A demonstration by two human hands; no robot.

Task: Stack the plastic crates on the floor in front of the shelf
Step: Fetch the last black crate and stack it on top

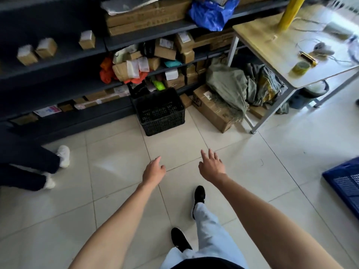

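Pale floor tiles (pixel 116 156) run up to a dark shelf (pixel 54 78) crowded with cardboard boxes. Both arms reach forward over the tiles: the left hand (pixel 153 170) loosely curled, the right hand (pixel 211 166) with fingers spread, both empty. Ahead, well apart, a black crate (pixel 160 111) stands against the shelf; a blue crate (pixel 344 183) lies at far right.
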